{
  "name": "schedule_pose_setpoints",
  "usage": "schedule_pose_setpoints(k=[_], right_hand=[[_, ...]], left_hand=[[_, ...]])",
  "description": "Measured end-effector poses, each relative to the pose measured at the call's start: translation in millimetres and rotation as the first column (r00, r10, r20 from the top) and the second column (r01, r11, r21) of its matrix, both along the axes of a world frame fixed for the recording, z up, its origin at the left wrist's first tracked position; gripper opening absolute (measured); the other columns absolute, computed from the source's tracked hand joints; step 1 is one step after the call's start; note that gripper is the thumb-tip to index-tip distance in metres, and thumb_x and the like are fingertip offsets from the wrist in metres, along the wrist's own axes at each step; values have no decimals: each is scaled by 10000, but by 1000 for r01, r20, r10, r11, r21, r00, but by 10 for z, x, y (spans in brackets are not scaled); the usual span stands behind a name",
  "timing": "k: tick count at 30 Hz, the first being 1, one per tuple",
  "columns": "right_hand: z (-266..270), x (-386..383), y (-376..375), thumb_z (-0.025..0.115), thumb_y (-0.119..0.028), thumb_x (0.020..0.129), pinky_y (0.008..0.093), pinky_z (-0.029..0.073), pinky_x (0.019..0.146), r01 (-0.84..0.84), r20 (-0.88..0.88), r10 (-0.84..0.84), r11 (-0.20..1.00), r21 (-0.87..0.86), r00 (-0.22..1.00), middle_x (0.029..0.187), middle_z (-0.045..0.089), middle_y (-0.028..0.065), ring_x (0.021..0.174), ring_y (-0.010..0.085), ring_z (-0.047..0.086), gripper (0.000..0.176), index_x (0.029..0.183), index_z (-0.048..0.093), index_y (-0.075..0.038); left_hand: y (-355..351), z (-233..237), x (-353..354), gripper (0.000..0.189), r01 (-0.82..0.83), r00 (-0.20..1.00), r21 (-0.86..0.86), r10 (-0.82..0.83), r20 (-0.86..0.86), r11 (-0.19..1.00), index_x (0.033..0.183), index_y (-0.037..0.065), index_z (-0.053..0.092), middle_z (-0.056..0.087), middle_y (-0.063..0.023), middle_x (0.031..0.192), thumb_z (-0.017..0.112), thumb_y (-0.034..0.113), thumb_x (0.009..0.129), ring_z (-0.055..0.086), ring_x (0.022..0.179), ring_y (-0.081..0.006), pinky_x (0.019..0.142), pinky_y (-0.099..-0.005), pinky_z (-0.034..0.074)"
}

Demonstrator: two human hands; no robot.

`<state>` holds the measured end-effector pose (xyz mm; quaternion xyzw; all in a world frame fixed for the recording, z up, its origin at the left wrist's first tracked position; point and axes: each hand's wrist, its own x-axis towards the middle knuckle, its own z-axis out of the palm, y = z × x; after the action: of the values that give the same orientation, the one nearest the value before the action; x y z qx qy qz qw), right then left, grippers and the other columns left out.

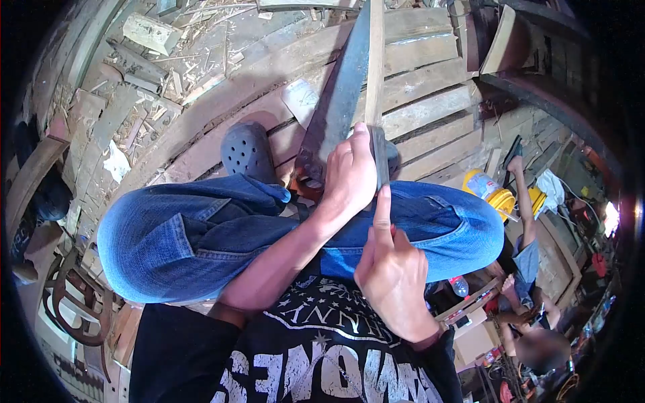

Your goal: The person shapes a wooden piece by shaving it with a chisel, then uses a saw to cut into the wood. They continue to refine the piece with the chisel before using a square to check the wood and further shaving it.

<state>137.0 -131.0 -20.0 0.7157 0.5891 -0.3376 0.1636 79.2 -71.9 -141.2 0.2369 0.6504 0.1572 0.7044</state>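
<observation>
A broad blue-grey blade (348, 87), shaped like a hand saw's, stretches away from me between my knees. A long pale wooden strip (375, 60) runs along its right edge. My left hand (351, 171) is closed round a dark flat bar (380, 158) at the near end of the strip, thumb on top. My right hand (393, 272) is just below, its index finger stretched to the bar's near end. The other right fingers are curled, and I cannot tell what is inside them. Both forearms lie over my jeans (181, 235).
Wooden floor planks (430, 101) surround me, with wood scraps (151, 33) and shavings at upper left. A grey clog (247, 151) is on my foot. Yellow buckets (494, 195) stand at right, near another person's leg (524, 174). A curved wooden frame (79, 302) lies at left.
</observation>
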Motion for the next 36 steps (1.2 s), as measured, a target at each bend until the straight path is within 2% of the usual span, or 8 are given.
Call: schedule_pose_setpoints(k=[4,7,14,15,26,30,32,36], right_hand=[[-119,-1,90,536,16,777,423,475,460,-18,26,16,998,65,1000,661,582,191,497,322,584,682,1413,292,43],[-12,29,3,530,30,755,424,476,479,29,-31,-29,1000,10,999,656,578,192,497,324,577,680,1400,317,50],[-92,43,150,538,39,742,406,463,467,-2,-48,7,996,88,999,632,567,178,490,316,571,673,1382,333,74],[-79,43,130,544,34,749,407,463,469,22,-53,-17,996,85,998,620,560,177,486,318,568,662,1379,344,71],[-218,88,235,540,17,786,429,460,466,-14,-8,15,987,158,1000,626,572,207,490,333,578,596,1358,382,70],[-189,135,247,549,-52,751,451,501,454,-34,-29,37,995,92,999,637,577,232,489,370,598,683,1391,334,48],[-285,123,380,534,24,786,436,459,470,-74,12,73,981,177,997,592,561,213,487,347,576,571,1336,394,92],[-250,109,319,542,12,789,440,455,471,-31,-26,36,986,162,999,618,578,220,505,353,586,555,1320,410,99]], left_hand=[[-6,-10,3,641,-1,1000,-3,1,-10,1000,699,-10,531,527,-82,599,236,482,984,502,593,-190,597,-373,402],[26,69,-9,656,56,995,28,-53,-87,998,705,-42,532,558,-177,644,238,476,980,528,643,-275,666,-424,410],[38,7,-35,647,59,994,39,-55,-90,998,703,-37,539,547,-140,618,243,463,987,516,618,-240,644,-394,415],[24,-5,-22,635,104,989,44,-99,-105,994,761,-38,616,617,-262,737,210,398,981,590,801,-461,770,-493,439],[-39,-38,-12,616,133,984,65,-124,-130,989,768,-71,600,610,-306,805,235,376,982,578,840,-490,774,-525,439],[-42,1,-8,617,132,985,93,-121,-124,987,781,-72,606,609,-309,817,234,378,983,578,843,-490,769,-528,440],[-24,-41,-13,620,100,990,93,-90,-110,991,766,-71,600,606,-305,788,237,382,983,579,835,-489,760,-530,439],[-30,-8,-12,619,88,987,101,-73,-145,991,756,-65,598,602,-301,759,241,386,984,581,822,-487,751,-531,440]])
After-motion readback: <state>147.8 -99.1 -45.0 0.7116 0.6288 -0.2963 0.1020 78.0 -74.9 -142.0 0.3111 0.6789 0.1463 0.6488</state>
